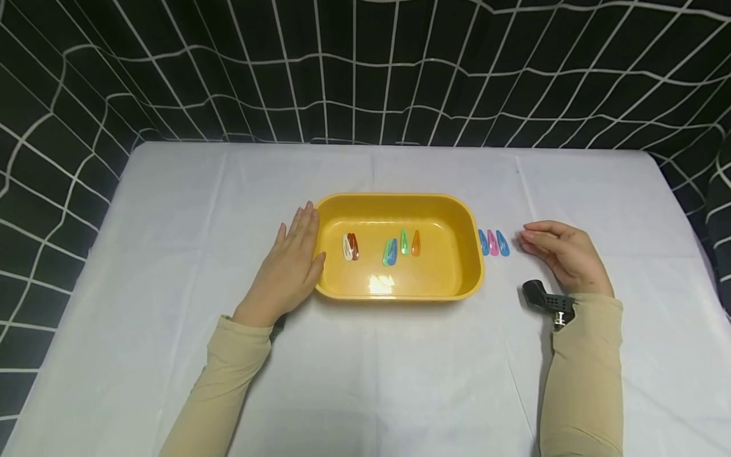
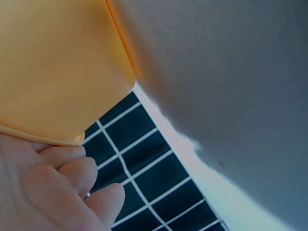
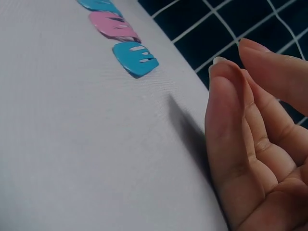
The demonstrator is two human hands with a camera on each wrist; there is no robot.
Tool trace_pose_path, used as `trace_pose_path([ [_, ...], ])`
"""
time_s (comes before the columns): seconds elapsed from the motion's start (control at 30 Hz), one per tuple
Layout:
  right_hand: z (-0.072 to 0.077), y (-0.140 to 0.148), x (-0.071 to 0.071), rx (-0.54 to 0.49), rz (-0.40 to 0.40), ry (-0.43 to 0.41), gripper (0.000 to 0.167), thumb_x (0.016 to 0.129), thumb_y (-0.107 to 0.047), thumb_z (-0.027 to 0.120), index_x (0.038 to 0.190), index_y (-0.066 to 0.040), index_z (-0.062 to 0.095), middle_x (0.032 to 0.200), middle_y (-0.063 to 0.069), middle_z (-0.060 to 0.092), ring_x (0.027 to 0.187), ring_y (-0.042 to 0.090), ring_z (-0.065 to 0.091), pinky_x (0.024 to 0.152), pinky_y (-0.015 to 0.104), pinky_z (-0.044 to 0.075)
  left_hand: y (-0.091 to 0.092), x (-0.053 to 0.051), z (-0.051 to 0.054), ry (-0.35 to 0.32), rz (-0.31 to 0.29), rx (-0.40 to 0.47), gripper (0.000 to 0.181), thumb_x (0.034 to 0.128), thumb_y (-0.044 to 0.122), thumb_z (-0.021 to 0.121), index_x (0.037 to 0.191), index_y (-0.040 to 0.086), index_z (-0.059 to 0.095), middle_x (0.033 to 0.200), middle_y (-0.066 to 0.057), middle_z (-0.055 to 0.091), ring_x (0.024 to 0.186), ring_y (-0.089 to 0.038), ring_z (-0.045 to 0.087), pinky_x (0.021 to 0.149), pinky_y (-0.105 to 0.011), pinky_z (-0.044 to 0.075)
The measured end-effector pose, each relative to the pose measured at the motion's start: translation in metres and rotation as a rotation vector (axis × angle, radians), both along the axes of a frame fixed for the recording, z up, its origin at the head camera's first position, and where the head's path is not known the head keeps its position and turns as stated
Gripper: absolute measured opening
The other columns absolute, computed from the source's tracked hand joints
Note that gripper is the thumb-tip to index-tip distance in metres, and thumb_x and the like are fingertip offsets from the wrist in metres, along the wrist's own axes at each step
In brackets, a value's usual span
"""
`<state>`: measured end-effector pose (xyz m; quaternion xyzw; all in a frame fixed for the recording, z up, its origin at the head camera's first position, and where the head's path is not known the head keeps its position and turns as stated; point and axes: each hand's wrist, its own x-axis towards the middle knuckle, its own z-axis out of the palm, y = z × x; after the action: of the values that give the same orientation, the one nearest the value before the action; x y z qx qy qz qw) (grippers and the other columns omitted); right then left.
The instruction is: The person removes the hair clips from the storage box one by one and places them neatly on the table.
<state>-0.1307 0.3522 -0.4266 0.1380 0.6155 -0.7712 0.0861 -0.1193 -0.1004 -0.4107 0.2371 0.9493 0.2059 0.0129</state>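
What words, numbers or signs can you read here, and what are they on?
None that I can read.
The yellow tray, the hair clips inside it, the hair clips beside it and the white cloth show no writing.
The black gadget by the right sleeve is too small to tell.

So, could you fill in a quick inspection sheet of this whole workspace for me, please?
Surface: white cloth, lightly creased.
Job's things: yellow tray holding six hair clips (white, dark red, two green, blue, orange); three more clips (two blue, one pink) in a row beside it.
Clutter: nothing seen.
Hands: left hand touching the tray's edge, fingers extended; right hand near the outside clips, fingers bent, holding nothing visible.
Cables: nothing seen.
Surroundings: dark backdrop with white grid lines.
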Motion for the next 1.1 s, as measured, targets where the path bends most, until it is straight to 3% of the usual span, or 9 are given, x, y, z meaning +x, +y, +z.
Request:
trace_pose_path([
  [0.37,-0.001,0.002,0.002,-0.069,-0.025,0.019,0.013,0.085,0.005,0.065,0.095,0.002,0.071,0.093,0.01,0.071,0.089,0.016,0.068,0.079,0.026,0.053,0.0,-0.002,-0.001,0.002,-0.002,0.001,0.063,0.0989,0.025,0.036,0.148,-0.006,0.01,0.157,-0.014,0.002,0.144,-0.024,0.0,0.115,-0.044,0.004],
  [0.63,0.012,-0.003,0.005,-0.114,-0.049,0.051,0.015,0.085,0.011,0.061,0.093,0.004,0.07,0.089,0.012,0.071,0.087,0.019,0.069,0.078,0.027,0.054,0.0,-0.001,0.0,0.004,-0.003,-0.002,0.064,0.0987,0.025,0.036,0.148,-0.006,0.011,0.157,-0.015,0.002,0.144,-0.024,0.001,0.115,-0.044,0.004],
  [1.1,0.053,-0.031,0.013,0.078,-0.001,0.214,0.011,0.084,0.003,0.066,0.094,0.003,0.07,0.087,0.008,0.07,0.08,0.017,0.069,0.073,0.026,0.055,0.0,0.0,-0.002,0.003,0.005,-0.005,0.063,0.0985,0.025,0.037,0.148,-0.006,0.013,0.157,-0.015,0.003,0.144,-0.024,0.001,0.115,-0.044,0.005],
])
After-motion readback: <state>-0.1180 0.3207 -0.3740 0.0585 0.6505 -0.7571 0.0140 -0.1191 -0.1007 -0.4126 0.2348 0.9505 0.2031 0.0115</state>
